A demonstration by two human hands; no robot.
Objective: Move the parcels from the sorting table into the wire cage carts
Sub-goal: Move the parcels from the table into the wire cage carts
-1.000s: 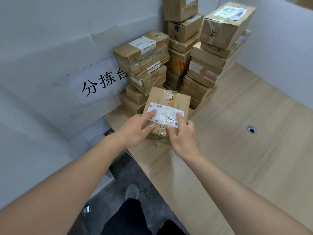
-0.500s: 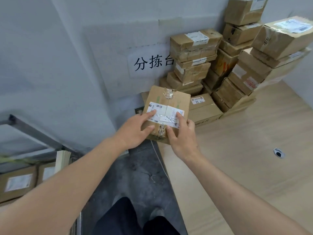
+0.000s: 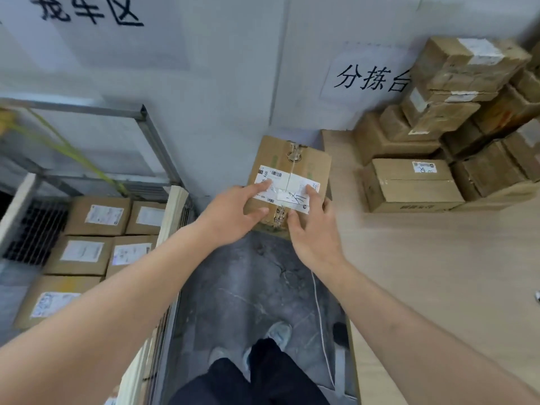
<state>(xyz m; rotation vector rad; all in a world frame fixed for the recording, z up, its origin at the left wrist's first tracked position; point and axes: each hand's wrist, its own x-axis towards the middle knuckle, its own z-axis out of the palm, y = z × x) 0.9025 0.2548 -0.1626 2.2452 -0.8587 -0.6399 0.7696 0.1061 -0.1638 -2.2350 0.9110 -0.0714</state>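
Note:
I hold a small brown cardboard parcel with a white shipping label in both hands, in the air over the grey floor between table and cart. My left hand grips its left near edge, fingers lying across the label. My right hand grips its right near edge, thumb on the label. The wooden sorting table is at the right with a stack of parcels in its far corner. The wire cage cart stands at the left with several labelled parcels lying inside.
A grey wall with paper signs runs behind cart and table. A flat parcel lies at the front of the table's stack. Yellow straps hang in the cart. My feet stand on the floor in the gap.
The view has swung left: the table's stack has slid to the right and the wire cage cart has come into view. The parcel has left the table and stays in both hands.

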